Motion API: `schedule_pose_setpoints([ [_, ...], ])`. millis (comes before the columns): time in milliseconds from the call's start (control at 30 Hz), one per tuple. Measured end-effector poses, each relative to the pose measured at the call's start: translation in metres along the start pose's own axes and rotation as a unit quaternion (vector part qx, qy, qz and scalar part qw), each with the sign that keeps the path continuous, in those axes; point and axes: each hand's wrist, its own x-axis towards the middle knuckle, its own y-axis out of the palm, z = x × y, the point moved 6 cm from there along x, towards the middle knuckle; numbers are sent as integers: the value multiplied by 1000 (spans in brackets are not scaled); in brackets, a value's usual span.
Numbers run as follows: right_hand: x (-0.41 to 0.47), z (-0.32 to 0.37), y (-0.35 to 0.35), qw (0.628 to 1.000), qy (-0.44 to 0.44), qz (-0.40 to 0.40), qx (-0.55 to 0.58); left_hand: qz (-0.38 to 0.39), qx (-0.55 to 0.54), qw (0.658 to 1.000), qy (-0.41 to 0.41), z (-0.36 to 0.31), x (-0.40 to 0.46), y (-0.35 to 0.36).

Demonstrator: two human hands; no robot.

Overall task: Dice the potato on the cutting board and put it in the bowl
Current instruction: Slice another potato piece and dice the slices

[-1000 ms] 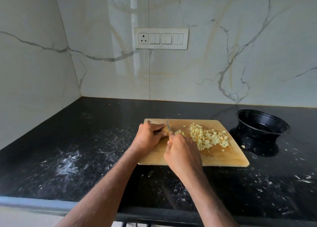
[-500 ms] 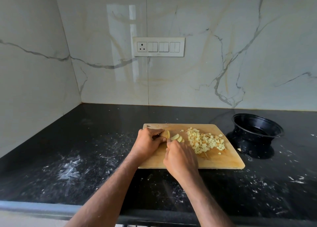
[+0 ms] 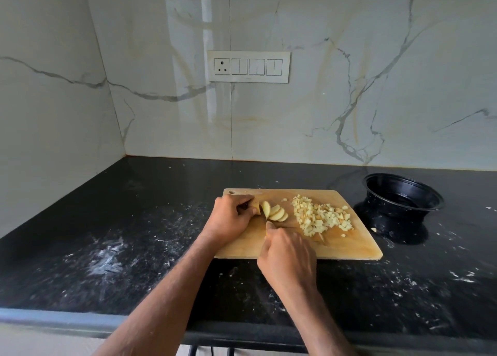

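A wooden cutting board [image 3: 349,245] lies on the black counter. My left hand [image 3: 231,218] grips the uncut end of the potato at the board's left part, and its fingers hide most of that piece. Several pale slices [image 3: 275,212] fan out just right of it. My right hand [image 3: 287,256] holds a knife [image 3: 264,215], whose thin blade stands between the held piece and the slices. A heap of diced potato [image 3: 320,218] covers the board's right half. The black bowl [image 3: 403,194] stands right of the board, apart from both hands.
The black counter [image 3: 134,248] carries white smears and crumbs at left and right. A stray potato bit [image 3: 373,229] lies beside the bowl's base. Marble walls close the back and left, with a switch plate [image 3: 248,66] on the back wall. The counter's front edge runs below my arms.
More slices lie fanned beside the held piece than before. My right hand has drawn back toward me with the knife. The camera tilted, shifting the whole scene.
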Motion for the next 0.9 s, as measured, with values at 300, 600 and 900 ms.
schedule_pose_setpoints([
  [300,1,-6,-9,996,50,-39,56,4,-20,1000,0,0,-1,-2],
  [600,3,-2,-10,997,25,-50,54,5,-12,1000,3,1,-1,0],
  [900,1,9,-7,997,-21,-56,47,-24,-45,998,-31,9,0,-2],
])
